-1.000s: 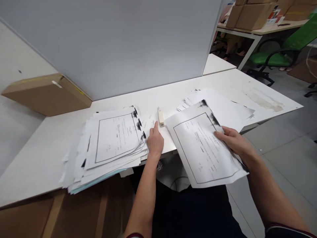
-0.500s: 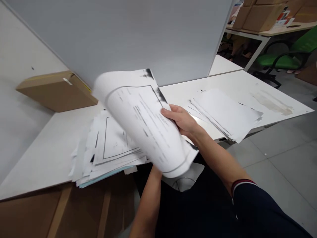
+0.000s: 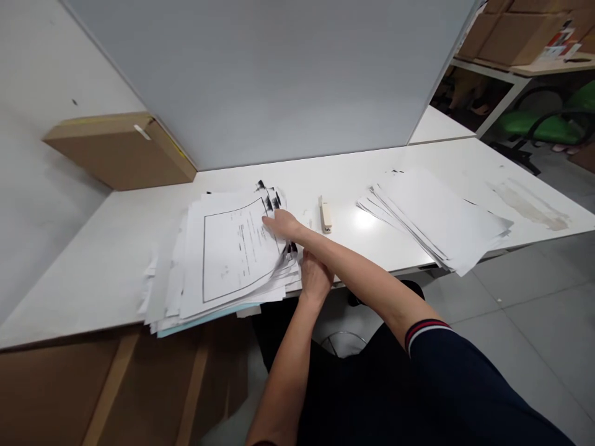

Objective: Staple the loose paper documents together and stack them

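A thick, uneven stack of printed paper sheets lies on the left part of the table, a pale blue sheet showing near its bottom. My right hand is closed on the right edge of the top sheets, which have black smudges along that side. Their lower right corner curves up a little. Crossing beneath my right forearm, my left hand is at the stack's right edge; its fingers are hidden. To the right of my hands lies a cream stapler.
A second, fanned pile of blank-looking sheets overhangs the table's front edge on the right. Behind the table rises a grey partition. A cardboard box leans at the left wall, and a green chair stands far right.
The curled sheets held up in front of me have come down to the left and now lie flat on the stack. The stapler has come into view.
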{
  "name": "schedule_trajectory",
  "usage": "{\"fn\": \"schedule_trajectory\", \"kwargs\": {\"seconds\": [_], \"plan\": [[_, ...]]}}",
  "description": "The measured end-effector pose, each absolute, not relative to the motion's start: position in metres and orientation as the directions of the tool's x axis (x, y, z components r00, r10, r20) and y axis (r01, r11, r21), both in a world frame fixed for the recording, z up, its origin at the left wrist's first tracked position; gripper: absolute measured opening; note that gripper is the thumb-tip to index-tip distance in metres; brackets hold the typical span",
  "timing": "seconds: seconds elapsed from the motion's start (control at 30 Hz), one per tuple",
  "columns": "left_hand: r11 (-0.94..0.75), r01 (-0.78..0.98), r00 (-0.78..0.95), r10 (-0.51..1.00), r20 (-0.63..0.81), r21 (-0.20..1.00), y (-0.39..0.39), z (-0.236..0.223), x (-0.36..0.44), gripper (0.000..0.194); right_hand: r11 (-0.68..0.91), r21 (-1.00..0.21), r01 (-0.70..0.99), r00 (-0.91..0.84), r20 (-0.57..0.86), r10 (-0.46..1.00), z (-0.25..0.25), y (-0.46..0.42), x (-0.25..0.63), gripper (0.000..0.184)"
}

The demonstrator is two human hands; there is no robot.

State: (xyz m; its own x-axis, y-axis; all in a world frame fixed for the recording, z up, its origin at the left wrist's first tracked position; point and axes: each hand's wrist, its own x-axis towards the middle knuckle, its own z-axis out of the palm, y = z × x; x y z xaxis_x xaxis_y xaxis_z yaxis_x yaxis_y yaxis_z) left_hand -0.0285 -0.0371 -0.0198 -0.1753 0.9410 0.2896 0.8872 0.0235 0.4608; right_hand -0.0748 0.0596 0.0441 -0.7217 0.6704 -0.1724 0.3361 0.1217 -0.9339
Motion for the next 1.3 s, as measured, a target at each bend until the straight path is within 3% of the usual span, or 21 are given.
{"fn": "schedule_trajectory", "kwargs": {"seconds": [0.1,0.17,0.37,0.43,0.53,0.63,0.73,0.93,1.03,1.13,1.3], "plan": [[0.059,0.883,-0.203,0.943,0.265,0.467,-0.035,-0.021,-0.028,0.040,0.225,-0.823,0.522,-0.630,-0.194,0.752,0.056,0.050,-0.068,0.043],[0.083,0.884,-0.220,0.942,0.253,0.460,-0.034,-0.022,-0.029,0.038,0.309,-0.773,0.554,-0.620,-0.136,0.772,0.064,0.040,-0.053,0.046],[0.022,0.904,-0.206,0.898,0.389,0.428,-0.036,-0.028,-0.028,0.035,0.507,-0.667,0.545,-0.597,0.116,0.794,0.063,0.040,0.063,0.024],[-0.024,0.910,-0.173,0.885,0.433,0.413,-0.037,-0.028,-0.027,0.033,0.463,-0.547,0.698,-0.445,0.175,0.878,0.055,0.056,0.117,0.023],[-0.036,0.919,-0.155,0.882,0.445,0.392,-0.038,-0.026,-0.026,0.033,0.235,-0.321,0.918,-0.151,0.264,0.953,0.044,0.082,0.192,0.029],[-0.022,0.923,-0.160,0.885,0.436,0.383,-0.037,-0.025,-0.024,0.033,0.072,-0.154,0.986,-0.054,0.115,0.992,0.035,0.098,0.240,0.047],[-0.020,0.929,-0.158,0.881,0.446,0.368,-0.036,-0.027,-0.024,0.032,0.060,-0.079,0.995,-0.067,-0.091,0.994,0.030,0.102,0.254,0.042],[-0.034,0.935,-0.150,0.865,0.480,0.354,-0.035,-0.030,-0.025,0.030,0.192,0.079,0.978,-0.182,-0.121,0.976,0.029,0.101,0.245,0.030],[-0.063,0.934,-0.136,0.846,0.515,0.352,-0.035,-0.031,-0.026,0.029,0.161,0.083,0.983,-0.151,-0.109,0.982,0.032,0.101,0.249,0.030],[-0.085,0.917,-0.150,0.832,0.534,0.390,-0.035,-0.029,-0.027,0.029,0.110,0.007,0.994,-0.110,-0.004,0.994,0.034,0.099,0.257,0.033],[-0.109,0.762,-0.286,0.828,0.482,0.639,-0.035,-0.023,-0.022,0.028,0.194,-0.287,0.938,-0.127,0.236,0.963,0.038,0.082,0.259,0.026]]}}
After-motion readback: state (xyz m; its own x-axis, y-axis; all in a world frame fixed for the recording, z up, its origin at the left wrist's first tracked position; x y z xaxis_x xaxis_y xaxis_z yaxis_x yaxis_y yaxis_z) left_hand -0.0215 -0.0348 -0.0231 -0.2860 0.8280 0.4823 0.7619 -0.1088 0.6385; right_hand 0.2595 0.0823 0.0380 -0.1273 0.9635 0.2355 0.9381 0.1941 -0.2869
